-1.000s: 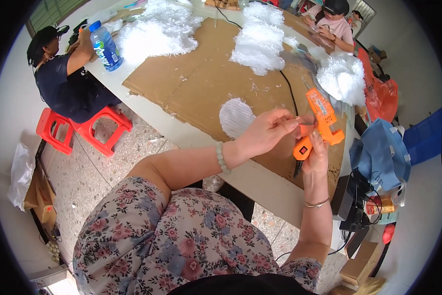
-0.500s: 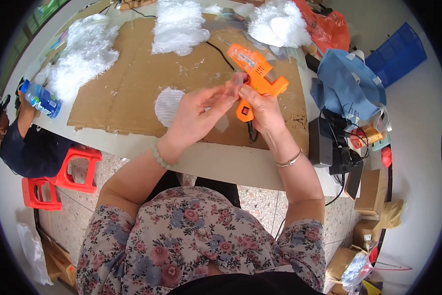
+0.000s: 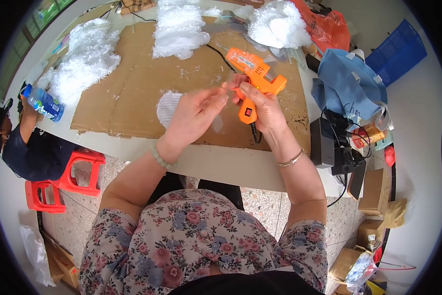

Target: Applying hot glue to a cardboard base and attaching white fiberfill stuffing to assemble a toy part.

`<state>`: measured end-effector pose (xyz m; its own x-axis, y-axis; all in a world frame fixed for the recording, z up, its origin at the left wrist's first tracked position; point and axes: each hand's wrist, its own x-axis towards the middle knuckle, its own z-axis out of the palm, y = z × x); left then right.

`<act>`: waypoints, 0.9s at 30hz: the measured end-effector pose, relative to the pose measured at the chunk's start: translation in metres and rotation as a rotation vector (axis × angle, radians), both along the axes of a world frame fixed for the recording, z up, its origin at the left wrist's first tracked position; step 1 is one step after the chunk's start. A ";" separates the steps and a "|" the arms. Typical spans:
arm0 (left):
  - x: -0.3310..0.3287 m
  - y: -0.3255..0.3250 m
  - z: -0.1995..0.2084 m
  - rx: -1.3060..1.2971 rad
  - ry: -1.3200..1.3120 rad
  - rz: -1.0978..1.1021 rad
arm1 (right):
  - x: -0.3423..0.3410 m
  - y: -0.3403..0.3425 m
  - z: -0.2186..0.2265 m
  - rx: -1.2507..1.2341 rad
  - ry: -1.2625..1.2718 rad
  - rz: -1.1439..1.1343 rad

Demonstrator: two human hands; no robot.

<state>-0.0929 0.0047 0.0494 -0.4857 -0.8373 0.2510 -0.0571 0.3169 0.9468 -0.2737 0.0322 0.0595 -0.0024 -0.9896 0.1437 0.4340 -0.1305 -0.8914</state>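
Observation:
An orange glue gun (image 3: 243, 61) is in my right hand (image 3: 266, 103), above the brown cardboard (image 3: 137, 88). The fingers wrap its handle, and its black cord hangs from the lower end. Close beside it, my left hand (image 3: 194, 114) has thumb and fingers pressed together, with the fingertips near those of my right hand. What they pinch, if anything, is too small to make out. A white fuzzy round piece (image 3: 167, 108) lies on the cardboard by my left wrist. Small white shreds (image 3: 189, 73) are scattered farther off.
Fluffy white piles (image 3: 85, 59) line the far side. A blue cloth bag (image 3: 351, 81), a blue basket (image 3: 398, 51) and a black box with cables (image 3: 323, 140) stand at the right. At the left, another person's hand is by a blue-labelled bottle (image 3: 45, 103); red stools (image 3: 83, 172) stand below.
My left fingertips have drawn slightly left, away from my right fingers. The glue gun stays in my right hand, nearly in the same place. The whole view has shifted a little.

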 end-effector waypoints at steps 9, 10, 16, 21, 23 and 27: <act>-0.006 -0.033 0.010 -0.852 -0.356 0.375 | -0.016 -0.015 -0.003 0.143 0.084 -0.281; -0.001 -0.038 0.015 -0.880 -0.384 0.415 | -0.022 -0.019 -0.002 0.146 0.087 -0.286; 0.053 -0.063 0.027 -0.716 -0.279 0.512 | -0.086 -0.056 -0.008 0.129 0.051 -0.635; 0.076 -0.053 0.017 -0.815 -0.387 0.356 | -0.130 -0.081 -0.017 0.215 -0.003 -0.751; 0.076 -0.039 0.015 -0.832 -0.441 0.241 | -0.139 -0.081 -0.021 0.263 0.199 -0.789; 0.070 -0.027 0.011 -0.930 -0.626 -0.020 | -0.138 -0.073 -0.021 0.196 0.367 -0.799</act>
